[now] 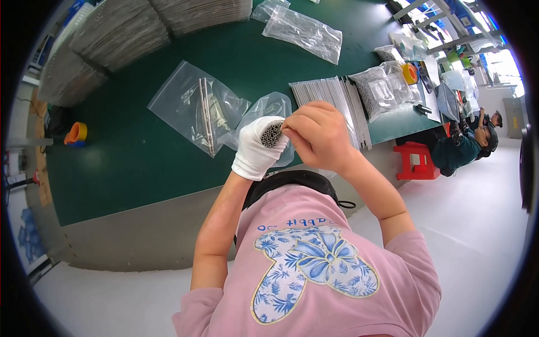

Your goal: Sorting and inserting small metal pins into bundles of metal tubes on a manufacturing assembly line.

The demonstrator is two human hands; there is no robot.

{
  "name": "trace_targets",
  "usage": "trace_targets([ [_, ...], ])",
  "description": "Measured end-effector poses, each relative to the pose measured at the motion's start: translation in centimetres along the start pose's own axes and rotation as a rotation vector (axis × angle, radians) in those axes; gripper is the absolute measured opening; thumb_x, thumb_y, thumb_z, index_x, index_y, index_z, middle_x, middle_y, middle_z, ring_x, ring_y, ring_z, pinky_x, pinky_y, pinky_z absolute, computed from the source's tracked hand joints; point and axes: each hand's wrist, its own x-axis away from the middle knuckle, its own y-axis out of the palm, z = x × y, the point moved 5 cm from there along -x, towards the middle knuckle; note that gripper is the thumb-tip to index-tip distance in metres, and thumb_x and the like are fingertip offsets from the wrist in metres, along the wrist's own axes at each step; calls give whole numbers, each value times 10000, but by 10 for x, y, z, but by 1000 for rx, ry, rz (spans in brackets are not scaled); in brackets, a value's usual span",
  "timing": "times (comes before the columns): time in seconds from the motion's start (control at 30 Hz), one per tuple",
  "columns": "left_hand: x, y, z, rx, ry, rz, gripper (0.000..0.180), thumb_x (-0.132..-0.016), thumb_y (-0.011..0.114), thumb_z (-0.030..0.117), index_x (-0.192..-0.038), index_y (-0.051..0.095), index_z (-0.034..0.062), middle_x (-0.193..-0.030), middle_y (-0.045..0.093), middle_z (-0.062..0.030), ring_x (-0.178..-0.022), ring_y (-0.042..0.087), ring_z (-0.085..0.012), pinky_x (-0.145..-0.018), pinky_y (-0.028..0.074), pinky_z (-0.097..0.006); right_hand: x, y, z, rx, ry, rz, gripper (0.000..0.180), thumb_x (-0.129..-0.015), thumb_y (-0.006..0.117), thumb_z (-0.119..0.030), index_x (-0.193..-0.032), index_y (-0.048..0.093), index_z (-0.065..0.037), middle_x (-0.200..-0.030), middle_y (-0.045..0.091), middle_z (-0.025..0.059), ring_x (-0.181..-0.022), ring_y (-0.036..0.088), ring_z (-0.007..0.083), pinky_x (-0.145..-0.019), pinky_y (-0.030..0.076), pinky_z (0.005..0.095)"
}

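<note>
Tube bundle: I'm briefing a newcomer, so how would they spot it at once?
Start at the big green table, then find the white-gloved left hand. It grips the bundle of tubes, their ring-shaped ends clustered in view. Unlike the silvery rods lying on the table to the right, this bundle is held.

- Table [112,168]: dark green
- Glove [251,159] above table: white
- Tubes [272,135] above table: grey
- Shirt [314,264] beside table: pink (blue-and-white leafy print)
- Stool [411,170] beside table: red

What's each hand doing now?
White-gloved left hand: closed around bundled thin metallic-grey round tubes.
Bare right hand: fingertips pinched beside them; anything held can't be told.
</note>
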Motion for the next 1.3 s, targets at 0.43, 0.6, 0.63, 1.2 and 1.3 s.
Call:
trace_targets([
  [0.43, 0, 1, 1, -6, 12, -19, 245, -669, 666, 7, -904, 625, 60, -816, 635, -99, -703, 620, -241, -644, 494, -291, -2, 3, -4, 78, 29, -161, 118, -670, 655, -76, -769, 591, -70, -727, 594, 53, -665, 592, 247, -648, 467, 332],
  [0.6, -5, 1, 2, -9, 29, -8, 243, -671, 671, 14, -904, 623, 60, -815, 635, -100, -704, 620, -243, -641, 494, -291, -4, 0, -2, 82, 25, -142, 124, -675, 649, -74, -782, 589, -68, -730, 589, 54, -665, 586, 249, -644, 460, 333],
  [0.63, -5, 1, 2, -13, 28, -6, 242, -670, 672, 15, -904, 623, 60, -815, 635, -100, -704, 621, -242, -640, 494, -291, -5, 1, -1, 80, 25, -143, 124, -675, 649, -74, -782, 589, -68, -730, 589, 54, -665, 586, 249, -644, 460, 333],
  [1.2, -11, -5, 10, 114, -69, -235, 262, -660, 713, 3, -894, 600, 38, -828, 591, -73, -730, 574, -191, -679, 467, -277, 13, 2, 4, -53, 100, -62, 94, -693, 595, -29, -778, 565, -57, -684, 584, 63, -608, 578, 252, -578, 455, 332],
  [1.3, -13, -8, 8, 112, -80, -287, 246, -658, 710, -2, -872, 592, 33, -813, 579, -65, -717, 561, -178, -669, 461, -274, 12, 4, 6, -55, 88, -49, 89, -696, 593, -30, -777, 563, -51, -684, 584, 64, -607, 580, 251, -574, 456, 330],
])
